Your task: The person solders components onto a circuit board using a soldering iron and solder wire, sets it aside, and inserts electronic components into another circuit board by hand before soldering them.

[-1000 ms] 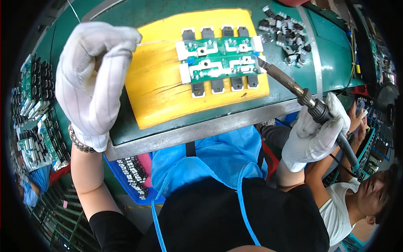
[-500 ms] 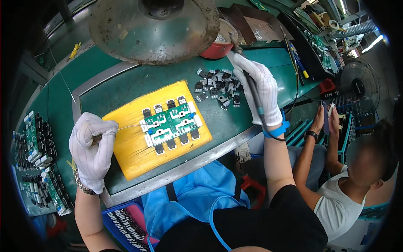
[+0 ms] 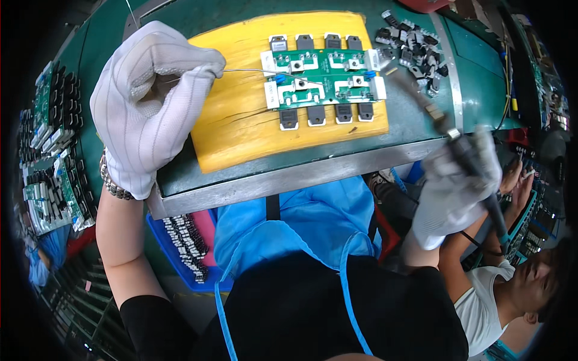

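Note:
My left hand [image 3: 158, 102], in a white glove, is closed in a pinch around a thin solder wire [image 3: 247, 71]. The wire reaches right, over a green circuit board [image 3: 328, 78]. Black transistors [image 3: 316, 114] stick out along the board's far and near edges. Under it lies a yellow wooden block [image 3: 232, 135] with cracks in its surface. To the right, my gloved right hand [image 3: 445, 201] grips a soldering iron [image 3: 462, 150], blurred by motion. Its tip points up and left toward the board's right end, apart from it as far as the blur shows.
Loose transistors [image 3: 415, 51] lie heaped beyond the block's right side. Finished-looking boards [image 3: 45, 120] are stacked at far left. A blue bin [image 3: 180, 249] with black parts sits below the table's metal edge [image 3: 301, 171]. At right, another person [image 3: 490, 295] sits close by.
My right hand has come nearer and swung the iron's tip from the far side toward the board. The wire now extends farther over the board. The whole view has shifted, with the block higher in it.

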The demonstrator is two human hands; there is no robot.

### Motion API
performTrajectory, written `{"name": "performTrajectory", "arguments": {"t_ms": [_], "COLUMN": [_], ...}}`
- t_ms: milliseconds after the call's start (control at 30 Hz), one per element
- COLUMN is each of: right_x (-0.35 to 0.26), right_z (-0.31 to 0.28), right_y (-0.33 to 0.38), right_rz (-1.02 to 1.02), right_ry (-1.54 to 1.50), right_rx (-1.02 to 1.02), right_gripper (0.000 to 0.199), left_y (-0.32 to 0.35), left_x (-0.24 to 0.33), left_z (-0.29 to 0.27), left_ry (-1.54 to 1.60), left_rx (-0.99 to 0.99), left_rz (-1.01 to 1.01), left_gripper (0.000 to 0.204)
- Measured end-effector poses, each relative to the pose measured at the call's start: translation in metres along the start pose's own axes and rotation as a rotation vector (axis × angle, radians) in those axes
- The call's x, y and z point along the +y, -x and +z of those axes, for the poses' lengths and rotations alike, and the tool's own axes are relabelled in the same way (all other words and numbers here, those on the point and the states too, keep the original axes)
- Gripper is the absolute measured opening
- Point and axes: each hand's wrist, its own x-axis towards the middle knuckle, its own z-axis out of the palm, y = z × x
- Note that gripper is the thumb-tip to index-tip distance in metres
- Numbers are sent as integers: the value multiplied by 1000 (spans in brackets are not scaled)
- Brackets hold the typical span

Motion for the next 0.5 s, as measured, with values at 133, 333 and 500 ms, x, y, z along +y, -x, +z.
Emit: {"name": "performTrajectory", "arguments": {"t_ms": [133,333,500], "right_x": [8,8,12], "right_z": [36,34,36], "right_y": [26,26,25], "right_rz": [-113,-74,-115], "right_ry": [109,-20,-32], "right_rx": [146,-37,-38], "right_gripper": [66,45,36], "left_y": [8,6,3], "left_x": [0,5,2], "left_z": [-1,-2,0], "left_ry": [9,-30,-57], "left_rx": [-32,-62,-85], "left_rz": [-1,-13,78], "left_gripper": [10,11,11]}}
